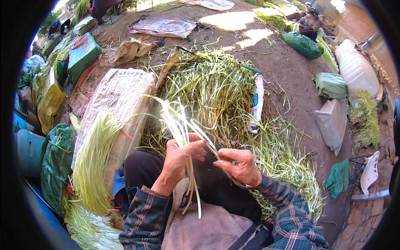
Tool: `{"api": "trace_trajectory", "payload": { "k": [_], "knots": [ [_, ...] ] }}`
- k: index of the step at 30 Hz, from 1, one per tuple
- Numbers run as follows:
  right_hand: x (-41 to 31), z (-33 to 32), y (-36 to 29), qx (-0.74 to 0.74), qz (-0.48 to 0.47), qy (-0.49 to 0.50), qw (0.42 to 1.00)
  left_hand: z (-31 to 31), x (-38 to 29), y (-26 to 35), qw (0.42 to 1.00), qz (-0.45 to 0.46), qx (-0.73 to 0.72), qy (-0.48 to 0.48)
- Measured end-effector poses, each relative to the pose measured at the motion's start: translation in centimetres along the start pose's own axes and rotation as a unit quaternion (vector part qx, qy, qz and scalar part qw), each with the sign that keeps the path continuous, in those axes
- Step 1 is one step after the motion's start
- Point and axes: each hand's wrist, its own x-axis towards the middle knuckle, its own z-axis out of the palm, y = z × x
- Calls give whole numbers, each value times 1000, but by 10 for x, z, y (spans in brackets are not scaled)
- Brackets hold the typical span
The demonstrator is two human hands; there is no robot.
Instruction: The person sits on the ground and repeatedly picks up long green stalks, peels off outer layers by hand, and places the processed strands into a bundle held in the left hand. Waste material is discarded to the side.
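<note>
My left hand [182, 161] grips a small bunch of pale vegetable stalks [176, 128], their white ends hanging below the fist. Just to its right, my right hand [239, 165] pinches several thin stalks [207, 140], with withered strands trailing below its fingers. Both hands are raised over my lap, which a faded apron [206, 226] covers. Beyond them lies a broad heap of loose green stalks [212, 84]. Left of my knee, a neat bundle of yellow-green stalks [97, 162] rests on a white woven sack [125, 84]. Red ties show beside that bundle.
Wrapped green bales [82, 56] and a yellow sack [50, 101] line the left side. Stripped leaves [287, 168] spread to my right. A large white plastic container [356, 67] and a white bundle [332, 122] stand farther right. Another person [309, 23] sits at the back right.
</note>
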Motion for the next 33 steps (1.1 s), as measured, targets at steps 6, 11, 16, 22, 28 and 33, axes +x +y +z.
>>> {"api": "trace_trajectory", "payload": {
  "k": [6, 11, 16, 22, 28, 33],
  "knots": [
    [7, 1, 3, -19, 45, 64, 997, -3, 1, -2, 998, 37, 17, 46],
    [13, 7, 13, 50, 53, 88, 993, -4, 1, -2, 996, 76, 8, 42],
    [18, 3, 22, 100, 71, 153, 981, -3, -4, 1, 994, 103, 13, 46],
    [18, 0, 14, -63, -67, 156, 984, -1, -4, 3, 995, 91, 27, 44],
    [36, 12, 13, -138, -139, 138, 971, -5, -7, 6, 994, 86, 67, 9],
    [33, 15, 10, -94, -121, 153, 976, -8, -3, 3, 994, 83, 60, 43]
  ]
}}
